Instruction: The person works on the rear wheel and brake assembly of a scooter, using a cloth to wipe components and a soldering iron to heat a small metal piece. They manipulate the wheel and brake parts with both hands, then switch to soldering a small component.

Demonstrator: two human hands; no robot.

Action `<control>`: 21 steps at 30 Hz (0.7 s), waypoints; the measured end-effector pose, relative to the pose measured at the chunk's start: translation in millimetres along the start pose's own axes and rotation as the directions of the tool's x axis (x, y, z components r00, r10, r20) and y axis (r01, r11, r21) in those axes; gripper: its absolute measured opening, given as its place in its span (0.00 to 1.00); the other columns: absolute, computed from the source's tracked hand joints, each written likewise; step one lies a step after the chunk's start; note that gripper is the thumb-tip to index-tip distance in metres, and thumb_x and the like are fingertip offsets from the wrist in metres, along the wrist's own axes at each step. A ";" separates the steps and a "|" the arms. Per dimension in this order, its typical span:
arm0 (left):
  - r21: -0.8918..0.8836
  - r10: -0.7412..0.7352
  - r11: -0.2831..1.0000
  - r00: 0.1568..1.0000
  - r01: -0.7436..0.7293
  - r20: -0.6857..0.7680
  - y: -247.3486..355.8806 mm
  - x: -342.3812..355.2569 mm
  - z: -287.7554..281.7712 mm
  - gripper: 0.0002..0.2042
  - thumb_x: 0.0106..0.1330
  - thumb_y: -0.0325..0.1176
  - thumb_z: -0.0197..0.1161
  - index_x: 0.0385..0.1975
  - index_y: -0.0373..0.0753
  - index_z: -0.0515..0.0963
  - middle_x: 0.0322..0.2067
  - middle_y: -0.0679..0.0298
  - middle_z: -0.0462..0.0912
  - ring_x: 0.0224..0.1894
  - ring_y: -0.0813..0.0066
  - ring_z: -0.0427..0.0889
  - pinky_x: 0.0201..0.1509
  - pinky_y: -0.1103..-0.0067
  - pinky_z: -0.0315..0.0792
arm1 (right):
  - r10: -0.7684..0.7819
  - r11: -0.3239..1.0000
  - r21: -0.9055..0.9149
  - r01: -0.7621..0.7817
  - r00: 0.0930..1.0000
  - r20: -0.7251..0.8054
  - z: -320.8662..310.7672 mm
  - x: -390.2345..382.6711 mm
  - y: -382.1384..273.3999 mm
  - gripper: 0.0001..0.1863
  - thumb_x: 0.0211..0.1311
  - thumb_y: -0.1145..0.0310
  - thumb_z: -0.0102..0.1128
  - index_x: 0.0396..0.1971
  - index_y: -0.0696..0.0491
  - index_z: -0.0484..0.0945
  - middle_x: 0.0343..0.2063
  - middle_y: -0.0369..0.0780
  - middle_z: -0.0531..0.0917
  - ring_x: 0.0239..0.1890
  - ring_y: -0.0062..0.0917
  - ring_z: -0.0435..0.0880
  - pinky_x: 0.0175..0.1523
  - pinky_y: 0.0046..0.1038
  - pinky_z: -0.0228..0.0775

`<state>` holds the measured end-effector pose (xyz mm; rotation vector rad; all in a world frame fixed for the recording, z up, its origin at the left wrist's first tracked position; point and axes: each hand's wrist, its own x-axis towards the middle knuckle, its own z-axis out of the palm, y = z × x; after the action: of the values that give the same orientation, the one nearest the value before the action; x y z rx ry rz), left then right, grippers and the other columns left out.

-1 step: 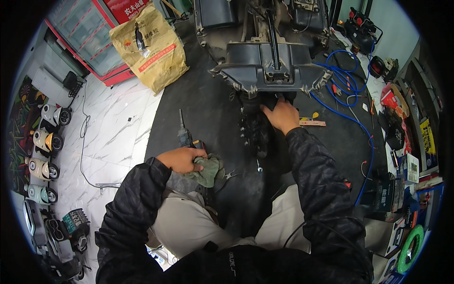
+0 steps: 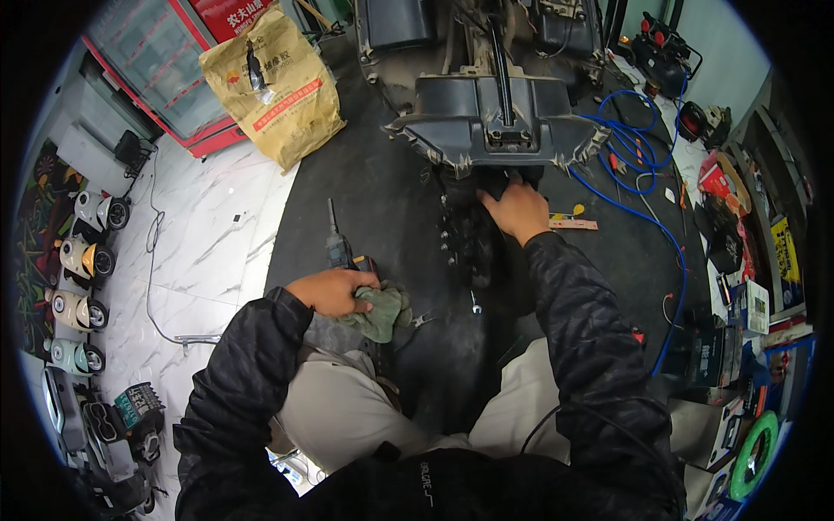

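Observation:
My left hand [image 2: 334,293] is closed on a crumpled grey-green rag [image 2: 382,314], held low over the dark mat. Just beyond that hand lies a cordless power drill [image 2: 339,252], its long bit pointing away from me. My right hand [image 2: 519,213] reaches to the underside of a worn dark plastic vehicle body [image 2: 452,130]. Its thumb points left, while the fingers are mostly hidden against black parts there. Left of this hand, several bolts [image 2: 446,236] sit in a row on the mat. A small wrench [image 2: 475,306] and pliers [image 2: 421,320] lie nearer to me.
A large yellow paper sack [image 2: 278,95] stands at far left, before a red-framed glass-door fridge [image 2: 187,104]. A blue air hose [image 2: 665,230] coils along the right. Boxes and a green ring [image 2: 754,456] crowd the right edge. Small scooters [image 2: 82,260] line the left.

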<state>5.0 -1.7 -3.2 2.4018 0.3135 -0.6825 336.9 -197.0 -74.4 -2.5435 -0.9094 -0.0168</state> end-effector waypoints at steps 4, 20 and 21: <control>0.051 0.003 0.999 1.000 -0.003 0.009 1.7 -1.6 -0.4 0.19 0.71 0.39 0.70 0.58 0.42 0.79 0.46 0.52 0.87 0.48 0.53 0.85 0.53 0.65 0.76 | -0.006 1.000 -0.028 0.004 0.998 -0.056 20.5 -1.8 18.7 0.45 0.64 0.35 0.66 0.59 0.66 0.76 0.49 0.58 0.86 0.53 0.54 0.86 0.59 0.47 0.79; 0.183 0.333 0.924 0.942 -0.336 0.049 56.4 0.1 7.9 0.20 0.72 0.41 0.68 0.62 0.44 0.78 0.44 0.50 0.88 0.48 0.46 0.86 0.55 0.60 0.77 | 0.502 0.844 0.116 -0.524 0.848 0.171 60.7 -272.5 152.6 0.26 0.70 0.52 0.66 0.52 0.62 0.85 0.46 0.53 0.90 0.51 0.48 0.89 0.60 0.43 0.80; 0.159 0.349 0.922 0.936 -0.353 0.056 58.2 -1.5 8.1 0.20 0.73 0.41 0.68 0.62 0.45 0.78 0.42 0.51 0.89 0.45 0.47 0.86 0.54 0.61 0.77 | 0.497 0.822 0.252 -0.512 0.859 0.125 58.1 -271.8 152.5 0.27 0.69 0.53 0.68 0.54 0.63 0.83 0.47 0.54 0.90 0.52 0.47 0.89 0.60 0.42 0.79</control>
<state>22.3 -52.3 21.0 2.5124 -0.1941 -0.5916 208.5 -441.9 -229.6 -2.4417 -0.2023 0.3199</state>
